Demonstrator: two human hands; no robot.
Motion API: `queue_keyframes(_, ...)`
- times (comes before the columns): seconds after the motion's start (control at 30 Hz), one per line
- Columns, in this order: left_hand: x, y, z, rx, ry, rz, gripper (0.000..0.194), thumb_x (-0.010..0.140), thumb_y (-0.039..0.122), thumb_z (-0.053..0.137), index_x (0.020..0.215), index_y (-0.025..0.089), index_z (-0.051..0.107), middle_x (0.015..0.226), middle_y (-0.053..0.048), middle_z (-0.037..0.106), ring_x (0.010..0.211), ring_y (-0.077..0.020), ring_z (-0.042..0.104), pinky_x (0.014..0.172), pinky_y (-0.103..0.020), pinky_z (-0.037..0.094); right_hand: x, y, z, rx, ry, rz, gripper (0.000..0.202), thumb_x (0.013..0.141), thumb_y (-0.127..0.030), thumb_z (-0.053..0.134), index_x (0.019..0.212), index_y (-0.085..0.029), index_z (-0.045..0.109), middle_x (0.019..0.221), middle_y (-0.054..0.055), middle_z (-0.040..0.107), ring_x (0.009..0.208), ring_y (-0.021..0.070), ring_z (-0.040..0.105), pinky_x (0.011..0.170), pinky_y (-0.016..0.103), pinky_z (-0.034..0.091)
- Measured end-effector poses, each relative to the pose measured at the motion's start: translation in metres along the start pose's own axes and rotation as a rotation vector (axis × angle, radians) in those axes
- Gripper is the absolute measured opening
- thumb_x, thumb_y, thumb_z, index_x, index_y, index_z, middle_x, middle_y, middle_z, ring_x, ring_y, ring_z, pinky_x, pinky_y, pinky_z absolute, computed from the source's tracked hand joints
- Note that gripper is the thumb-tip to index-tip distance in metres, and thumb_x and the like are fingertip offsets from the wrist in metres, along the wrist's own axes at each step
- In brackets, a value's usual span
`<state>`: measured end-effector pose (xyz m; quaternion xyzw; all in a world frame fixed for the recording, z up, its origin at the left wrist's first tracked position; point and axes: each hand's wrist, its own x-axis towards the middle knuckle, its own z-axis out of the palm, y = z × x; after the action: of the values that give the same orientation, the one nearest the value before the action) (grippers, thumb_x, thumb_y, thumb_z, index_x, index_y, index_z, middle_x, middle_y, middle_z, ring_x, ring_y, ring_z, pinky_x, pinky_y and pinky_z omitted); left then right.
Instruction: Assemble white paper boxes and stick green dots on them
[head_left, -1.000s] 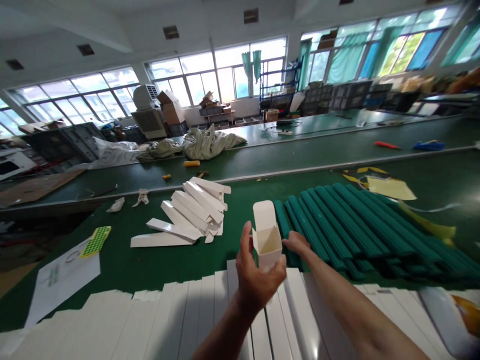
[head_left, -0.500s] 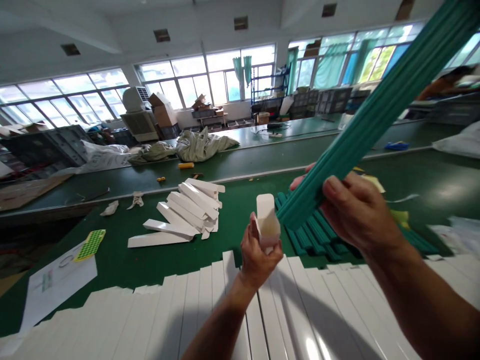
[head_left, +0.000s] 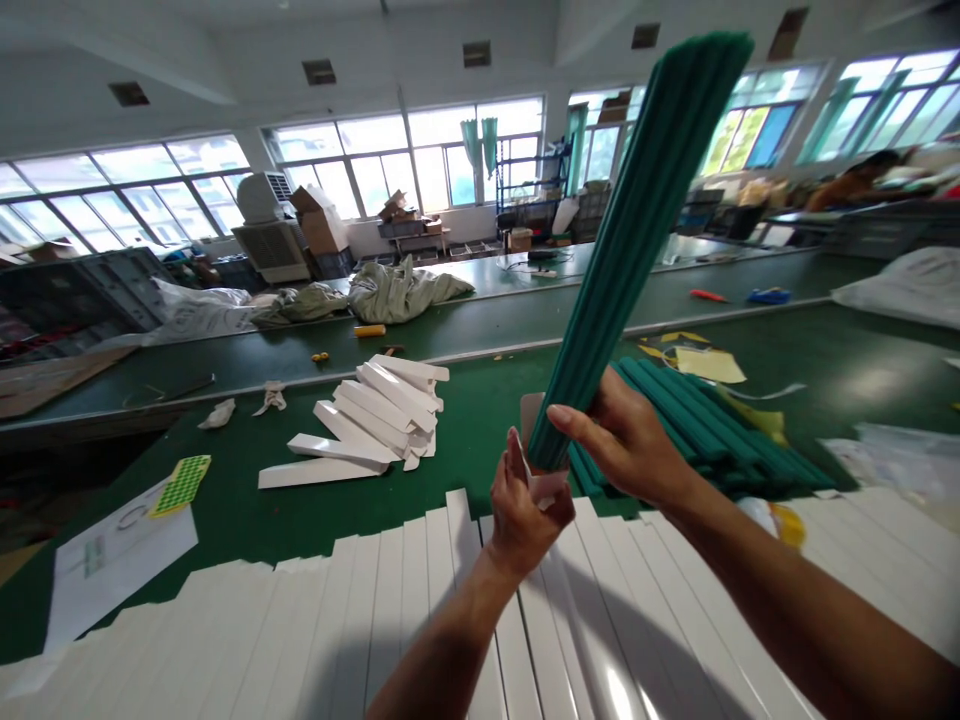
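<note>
My left hand [head_left: 525, 520] is wrapped round the open top of a white box [head_left: 549, 487], its flap standing up behind. My right hand [head_left: 630, 435] grips a long bundle of green ribbed strips [head_left: 619, 240] near its lower end. The bundle leans up to the right, and its bottom end is in the mouth of the box. More green strips [head_left: 712, 425] lie on the green table just behind my right hand. Under my forearms runs a row of long white boxes [head_left: 405, 590] laid side by side.
Loose white boxes [head_left: 375, 415] lie left of centre. A paper sheet [head_left: 120, 560] with a green dotted card [head_left: 180, 485] is at the left. A yellow tape roll [head_left: 787, 525] sits at the right. Farther back are cloth sacks [head_left: 405, 290] and a person [head_left: 855, 182].
The green bundle has swung more upright and moved left, its lower end now inside the box mouth. My right hand moved left with it; my left hand stayed nearly in place.
</note>
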<state>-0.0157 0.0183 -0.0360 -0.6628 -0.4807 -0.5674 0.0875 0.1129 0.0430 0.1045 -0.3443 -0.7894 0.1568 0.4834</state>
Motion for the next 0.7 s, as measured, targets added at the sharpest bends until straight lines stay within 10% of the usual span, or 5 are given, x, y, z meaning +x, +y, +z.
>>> queue_keyframes(0.27, -0.004, -0.002, 0.002, 0.04, 0.058, 0.087, 0.084, 0.081, 0.037, 0.057, 0.148, 0.003, 0.018, 0.13, -0.027, 0.055, 0.111, -0.0319, 0.062, 0.089, -0.041, 0.056, -0.009, 0.0, 0.007, 0.001, -0.152, 0.097, 0.021, 0.085, -0.038, 0.063, 0.084, -0.019, 0.053, 0.074, 0.0, 0.049, 0.063, 0.0138, 0.046, 0.054, 0.026, 0.04)
queue_keyframes(0.53, -0.012, -0.014, 0.007, 0.073, 0.104, 0.226, 0.087, 0.087, 0.051, 0.053, 0.151, 0.01, 0.01, 0.143, -0.027, 0.042, 0.126, -0.0331, 0.051, 0.089, -0.044, 0.055, -0.021, -0.001, 0.027, -0.077, -0.014, -0.046, 0.037, 0.078, -0.027, 0.066, 0.113, -0.02, 0.054, 0.114, 0.01, 0.051, 0.113, 0.0285, 0.046, 0.093, 0.042, 0.043)
queue_keyframes(0.7, -0.009, -0.017, 0.002, 0.041, 0.068, 0.172, 0.087, 0.087, 0.049, 0.054, 0.151, 0.01, 0.01, 0.14, -0.028, 0.045, 0.123, -0.0346, 0.053, 0.087, -0.045, 0.055, -0.025, 0.005, 0.036, 0.111, 0.013, 0.09, 0.045, 0.08, -0.036, 0.069, 0.119, -0.025, 0.052, 0.116, 0.007, 0.054, 0.106, 0.026, 0.054, 0.091, 0.041, 0.046)
